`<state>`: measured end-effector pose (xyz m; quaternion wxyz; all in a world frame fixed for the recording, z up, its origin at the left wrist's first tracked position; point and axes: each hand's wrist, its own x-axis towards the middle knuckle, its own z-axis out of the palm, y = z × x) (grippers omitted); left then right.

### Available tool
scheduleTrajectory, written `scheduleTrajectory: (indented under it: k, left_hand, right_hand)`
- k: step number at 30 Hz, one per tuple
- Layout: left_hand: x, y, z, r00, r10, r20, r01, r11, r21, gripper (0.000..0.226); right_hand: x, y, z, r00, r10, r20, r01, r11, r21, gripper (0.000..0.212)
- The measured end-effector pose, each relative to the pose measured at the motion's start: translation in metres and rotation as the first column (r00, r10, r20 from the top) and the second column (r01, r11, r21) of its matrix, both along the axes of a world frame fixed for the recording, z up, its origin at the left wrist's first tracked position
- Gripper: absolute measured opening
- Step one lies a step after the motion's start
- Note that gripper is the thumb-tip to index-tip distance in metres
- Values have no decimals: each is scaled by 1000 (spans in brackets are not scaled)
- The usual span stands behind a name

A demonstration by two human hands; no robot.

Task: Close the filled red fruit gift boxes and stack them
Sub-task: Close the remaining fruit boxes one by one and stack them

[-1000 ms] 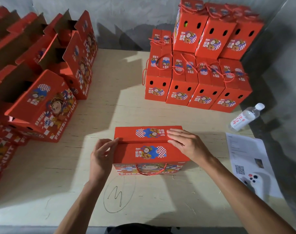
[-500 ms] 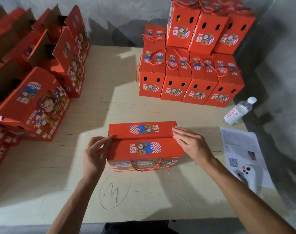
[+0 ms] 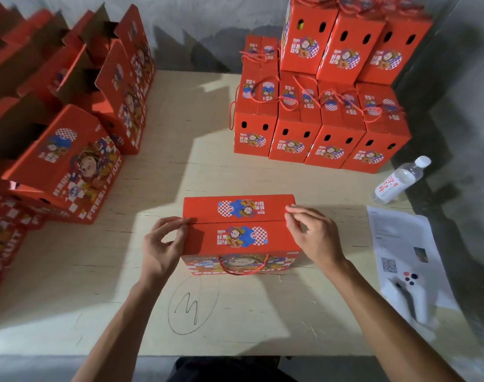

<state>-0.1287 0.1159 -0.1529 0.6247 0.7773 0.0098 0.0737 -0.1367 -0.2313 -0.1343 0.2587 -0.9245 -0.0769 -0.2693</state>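
Seven closed boxes (image 3: 320, 119) at least are already stacked beyond the right hand (image 3: 315, 238), and one more gift box (image 3: 238, 232) sits between both hands on the worktop (image 3: 180, 166), flaps folded down. Left hand (image 3: 160, 249) pinches its left end at the seam; right fingertips curl onto the far flap's corner. Open boxes (image 3: 69, 128) wait out past the left hand, so plenty remains.

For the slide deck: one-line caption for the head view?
Both hands, left and right, at the ends of a closed red gift box; finished stack behind.
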Motion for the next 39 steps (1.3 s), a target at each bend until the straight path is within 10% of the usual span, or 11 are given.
scheduleTrajectory:
  k: [6,12,15,18,25,29,32,36,39]
  left_hand:
    - [-21,12,-14,958,-262,-121,271,960,70,80]
    - [-10,12,-21,967,-228,-112,242,960,138,97]
    - [2,-8,-24,974,68,-216,-30,984,176,112]
    - [16,-47,-21,873,185,-451,-158,983,98,117]
    - [37,-100,-3,546,-97,-832,-216,943,-252,95]
    - [37,-95,-5,568,3,-823,-507,789,-347,74]
    - [46,-86,2,525,102,-845,-751,524,-403,69]
    - [62,-66,32,621,-102,-777,-769,113,-630,69]
    - [69,-60,69,685,-95,-722,-723,33,-690,62]
  right_hand:
    - [38,13,3,873,-56,-484,-47,979,-198,71]
    - [39,27,-2,888,-236,-395,176,967,-183,58]
    - [28,48,5,803,-455,-384,401,890,-215,58]
    - [14,56,14,643,-573,-508,474,819,-324,80]
    - [-26,51,9,457,-415,-787,533,836,-132,102]
    - [-30,58,5,431,-330,-840,611,792,2,96]
    - [-28,67,0,566,-59,-822,657,634,407,72]
    - [-15,67,7,680,117,-724,643,380,665,19]
    - [5,69,27,726,54,-686,622,373,688,13]
